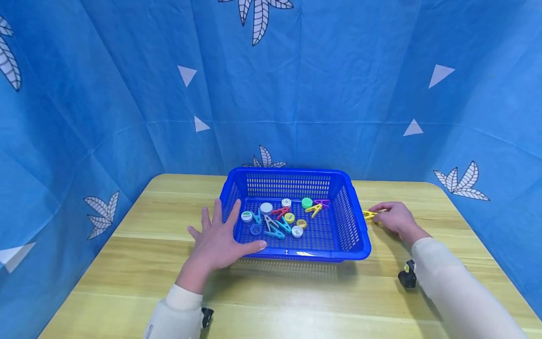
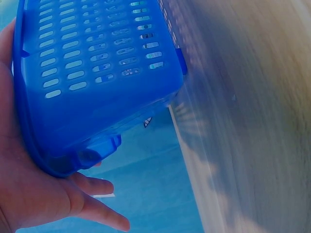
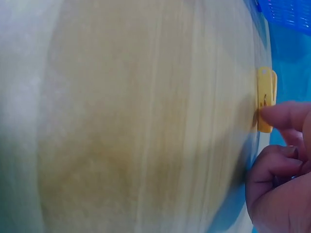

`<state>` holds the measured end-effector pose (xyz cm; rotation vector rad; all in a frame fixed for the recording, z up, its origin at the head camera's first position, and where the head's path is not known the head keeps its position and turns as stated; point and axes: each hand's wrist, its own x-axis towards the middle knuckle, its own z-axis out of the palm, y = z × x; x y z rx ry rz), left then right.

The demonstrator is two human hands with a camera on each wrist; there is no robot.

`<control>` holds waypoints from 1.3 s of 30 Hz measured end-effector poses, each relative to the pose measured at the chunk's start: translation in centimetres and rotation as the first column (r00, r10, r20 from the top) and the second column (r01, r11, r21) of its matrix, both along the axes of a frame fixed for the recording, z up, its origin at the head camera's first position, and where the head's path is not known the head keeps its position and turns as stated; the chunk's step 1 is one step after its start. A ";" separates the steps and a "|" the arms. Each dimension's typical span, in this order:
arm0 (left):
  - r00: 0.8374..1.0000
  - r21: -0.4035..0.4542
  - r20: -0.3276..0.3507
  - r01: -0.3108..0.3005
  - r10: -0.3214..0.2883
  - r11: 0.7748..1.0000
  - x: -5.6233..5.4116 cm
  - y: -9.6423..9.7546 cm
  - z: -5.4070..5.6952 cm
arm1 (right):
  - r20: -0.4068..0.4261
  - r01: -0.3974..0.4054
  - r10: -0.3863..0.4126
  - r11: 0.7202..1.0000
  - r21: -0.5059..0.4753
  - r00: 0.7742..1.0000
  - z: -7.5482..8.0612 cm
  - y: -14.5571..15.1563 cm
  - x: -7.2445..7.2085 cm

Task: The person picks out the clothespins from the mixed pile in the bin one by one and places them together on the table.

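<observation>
A blue plastic basket (image 1: 296, 254) stands on the table with bottle caps and clothespins inside. My left hand (image 1: 216, 245) rests at its front left corner, fingers spread and straight, the thumb along the front rim. In the left wrist view the palm lies against the basket's rim (image 2: 29, 126). Just right of the basket, my right hand (image 1: 395, 219) pinches a yellow clothespin (image 1: 369, 215) between thumb and fingers. The right wrist view shows that clothespin (image 3: 265, 97) close to the tabletop, with the other fingers of the right hand (image 3: 282, 179) curled.
Among the basket's contents are a green cap (image 1: 306, 203), a white cap (image 1: 266, 208), a red clothespin (image 1: 281, 213), a purple clothespin (image 1: 322, 204) and another yellow clothespin (image 1: 314, 210). Beneath lies a wooden table (image 1: 127, 263). A blue patterned curtain (image 1: 338, 94) hangs behind and beside it.
</observation>
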<state>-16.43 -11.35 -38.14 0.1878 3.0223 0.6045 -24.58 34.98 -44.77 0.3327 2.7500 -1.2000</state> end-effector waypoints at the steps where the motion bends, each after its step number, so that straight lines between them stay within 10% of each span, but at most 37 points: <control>1: 1.000 0.000 0.000 0.001 -0.001 1.000 0.0 0.0 0.0 | -0.003 0.000 0.000 1.000 -0.014 1.000 0.0 0.0 0.0; 12: 1.000 -0.010 0.002 -0.006 0.006 1.000 0.0 -0.1 0.1 | -0.029 0.064 -0.065 0.998 -0.028 0.997 0.7 -0.6 0.9; 39: 1.000 -0.006 -0.006 0.001 -0.001 1.000 0.0 0.0 -0.2 | 0.098 -0.094 0.100 0.994 -0.063 0.990 0.4 1.3 0.0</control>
